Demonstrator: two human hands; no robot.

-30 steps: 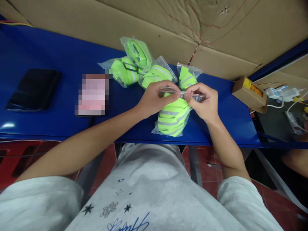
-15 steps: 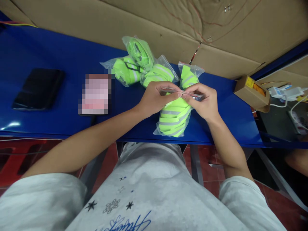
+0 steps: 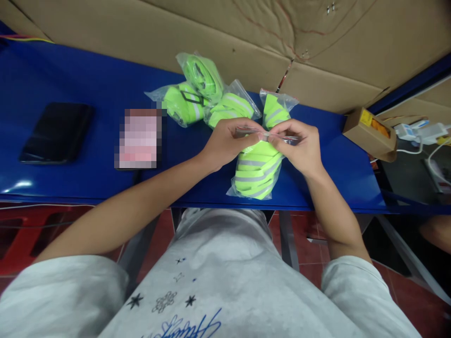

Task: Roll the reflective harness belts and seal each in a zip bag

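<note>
A clear zip-lock bag [image 3: 256,176] holds folded neon-green strapping with grey reflective stripes, and it hangs over the front part of the blue table. My left hand [image 3: 232,143] pinches the bag's top edge between thumb and fingers. From the other side, my right hand [image 3: 296,141] pinches the same edge, its thumb close to the left thumb. Just beyond my hands lies another bagged green strap [image 3: 275,110]. Several similar bags sit behind to the left, among them a rolled strap [image 3: 203,77] on top and one with a black buckle [image 3: 185,103].
A phone with a blurred screen [image 3: 139,138] and a black flat case [image 3: 56,134] lie on the blue table [image 3: 102,94] to the left. At the right end are a small cardboard box [image 3: 369,134] and white chargers with cables [image 3: 423,134]. Cardboard [image 3: 211,28] lines the back.
The hands stay pinched on the bag's edge, with only a very slight shift of the fingers and bag to the right. The view has moved a little.
</note>
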